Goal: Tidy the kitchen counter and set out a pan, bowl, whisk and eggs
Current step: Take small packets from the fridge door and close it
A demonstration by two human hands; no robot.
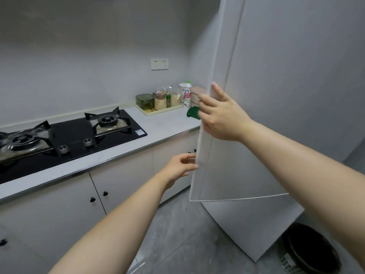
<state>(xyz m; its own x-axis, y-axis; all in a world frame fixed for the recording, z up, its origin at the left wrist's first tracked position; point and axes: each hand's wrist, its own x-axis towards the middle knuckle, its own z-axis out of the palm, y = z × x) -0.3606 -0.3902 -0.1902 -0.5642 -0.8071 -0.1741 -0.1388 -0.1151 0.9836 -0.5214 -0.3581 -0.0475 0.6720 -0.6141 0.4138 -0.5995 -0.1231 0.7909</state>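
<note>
Head view: swing fridge door (227,175) at 3 o'clock fully open, right grip (223,117) clasping its edge, left grip (177,167) at 6 o'clock relaxed, empty, ready for eggs.

Right hand (223,113): gripped the edge of the tall white flat door (233,171), fingers curled past it, thumb up on its face.
Left hand (180,165): below that grip, fingers loosely spread, tips touching the same edge.
Right forearm (296,155): bare, stretched forward.
Left forearm (118,214): bare, stretched forward.

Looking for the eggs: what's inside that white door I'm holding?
Nothing inside shows: the white door is only ajar, its outer face toward the camera, hiding the interior. Its edge also partly covers a green cloth on the counter.
</note>
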